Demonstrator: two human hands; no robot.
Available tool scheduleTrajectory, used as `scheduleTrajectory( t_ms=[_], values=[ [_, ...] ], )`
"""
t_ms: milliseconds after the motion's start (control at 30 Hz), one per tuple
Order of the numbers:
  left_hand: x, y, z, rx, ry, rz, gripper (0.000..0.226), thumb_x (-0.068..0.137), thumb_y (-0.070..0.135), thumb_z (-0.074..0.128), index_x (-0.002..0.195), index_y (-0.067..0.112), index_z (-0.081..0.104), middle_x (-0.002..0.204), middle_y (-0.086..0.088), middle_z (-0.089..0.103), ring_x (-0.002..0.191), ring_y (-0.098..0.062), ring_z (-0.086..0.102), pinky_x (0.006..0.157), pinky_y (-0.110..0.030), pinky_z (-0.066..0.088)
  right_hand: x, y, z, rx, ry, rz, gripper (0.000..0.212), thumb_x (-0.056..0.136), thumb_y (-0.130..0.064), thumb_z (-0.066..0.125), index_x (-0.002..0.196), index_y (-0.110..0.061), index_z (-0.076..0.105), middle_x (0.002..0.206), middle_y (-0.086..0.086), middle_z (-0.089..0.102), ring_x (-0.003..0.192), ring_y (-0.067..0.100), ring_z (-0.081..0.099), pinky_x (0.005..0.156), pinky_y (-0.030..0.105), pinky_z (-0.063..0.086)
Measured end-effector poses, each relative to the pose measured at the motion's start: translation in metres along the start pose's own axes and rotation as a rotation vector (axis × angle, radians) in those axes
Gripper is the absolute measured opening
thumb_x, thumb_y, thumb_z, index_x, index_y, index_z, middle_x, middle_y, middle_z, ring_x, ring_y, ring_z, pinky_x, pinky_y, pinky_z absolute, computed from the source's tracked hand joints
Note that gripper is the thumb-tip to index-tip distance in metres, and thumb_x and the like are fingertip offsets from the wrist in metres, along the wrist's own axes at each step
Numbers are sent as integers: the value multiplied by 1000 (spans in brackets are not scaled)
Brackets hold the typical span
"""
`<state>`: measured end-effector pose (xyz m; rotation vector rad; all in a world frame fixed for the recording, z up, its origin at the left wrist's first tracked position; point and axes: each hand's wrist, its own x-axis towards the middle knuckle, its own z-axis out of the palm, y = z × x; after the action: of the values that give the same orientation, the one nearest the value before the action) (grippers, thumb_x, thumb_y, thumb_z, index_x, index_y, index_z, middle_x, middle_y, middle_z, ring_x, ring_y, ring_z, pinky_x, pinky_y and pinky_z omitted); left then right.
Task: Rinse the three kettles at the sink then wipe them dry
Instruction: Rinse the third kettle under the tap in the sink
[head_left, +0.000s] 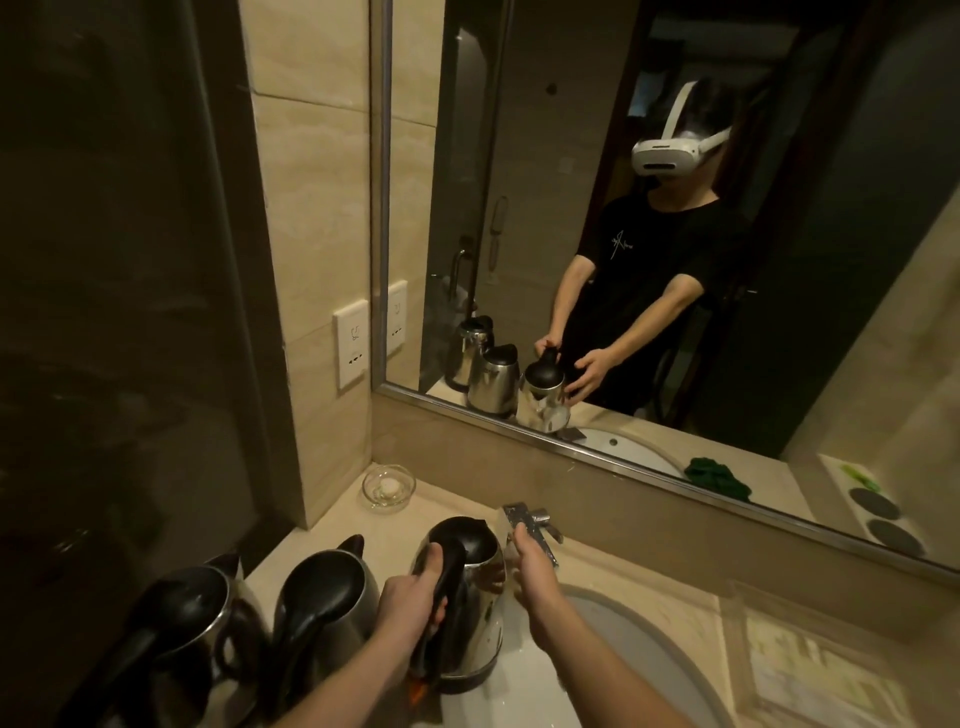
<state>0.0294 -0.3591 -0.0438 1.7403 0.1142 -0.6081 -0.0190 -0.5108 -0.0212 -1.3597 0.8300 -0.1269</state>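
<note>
1. The held kettle (467, 597) is upright at the left rim of the sink (649, 654). The left hand (415, 597) is wrapped round its black handle.
2. The right hand (532, 569) holds nothing, its fingers loosely spread between that kettle and the faucet (535, 522).
3. The middle kettle (332, 592) and the left kettle (192, 618) stand side by side on the counter (634, 569), left of the held one.
4. A glass dish (388, 488) sits farther back, below the mirror (519, 156).

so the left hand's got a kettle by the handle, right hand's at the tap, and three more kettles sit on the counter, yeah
No: the head view shows only two more kettles on the counter. The left hand holds a kettle by the handle, and the right hand is at the tap.
</note>
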Motion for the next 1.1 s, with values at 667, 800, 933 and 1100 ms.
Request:
scheduleTrajectory(
  t_ms=[667,800,933,1100],
  values=[
    [-9,-19,-12,2,-140,1,57,94,59,49,63,12,60,51,0,54,43,-12,49,50,-23,39,-3,27,1,-12,64,50,56,101,-51,26,143,-16,36,129,16,56,116,32,53,93,39,42],
    [-11,-20,-12,15,-97,-35,64,89,68,45,59,13,57,49,0,53,41,-12,48,46,-22,39,-5,29,1,-12,73,38,57,102,-49,24,146,-14,31,128,19,55,108,31,55,81,33,40],
    [-13,-24,-11,-9,-110,-58,69,86,73,43,52,14,56,46,0,50,38,-12,46,45,-22,37,-3,33,1,-6,81,53,56,101,-52,24,142,-16,37,122,18,58,99,29,59,62,31,46],
    [-14,-35,-6,-53,-148,-81,75,88,74,39,44,16,55,48,-4,51,39,-15,47,48,-23,36,4,48,-4,-5,95,99,70,94,-65,24,142,-16,42,134,13,54,121,32,52,88,40,44]
  ],
)
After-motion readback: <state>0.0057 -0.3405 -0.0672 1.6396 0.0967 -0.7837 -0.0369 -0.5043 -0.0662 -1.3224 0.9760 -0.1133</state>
